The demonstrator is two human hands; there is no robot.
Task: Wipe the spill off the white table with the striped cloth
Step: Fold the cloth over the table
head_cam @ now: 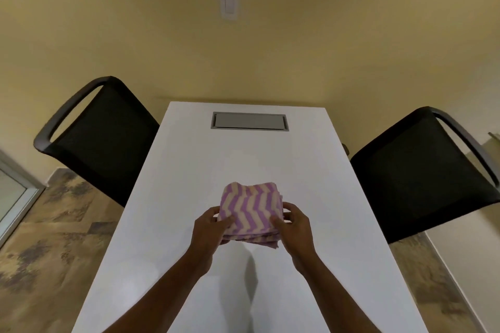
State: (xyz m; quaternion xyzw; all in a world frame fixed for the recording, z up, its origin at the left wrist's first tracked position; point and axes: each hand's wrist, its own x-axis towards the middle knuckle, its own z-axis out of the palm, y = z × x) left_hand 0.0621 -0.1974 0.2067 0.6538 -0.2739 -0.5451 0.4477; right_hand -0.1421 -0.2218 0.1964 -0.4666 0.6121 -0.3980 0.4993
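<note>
A folded cloth with purple and cream zigzag stripes is held just above the white table, near its middle. My left hand grips the cloth's left edge, thumb on top. My right hand grips its right edge the same way. Both forearms reach in from the bottom of the view. A faint wet sheen shows on the table beneath and in front of the cloth; I cannot make out a clear spill.
A grey rectangular cable hatch is set into the table's far end. Black mesh chairs stand at the left and right sides. A yellow wall with a switch plate is behind.
</note>
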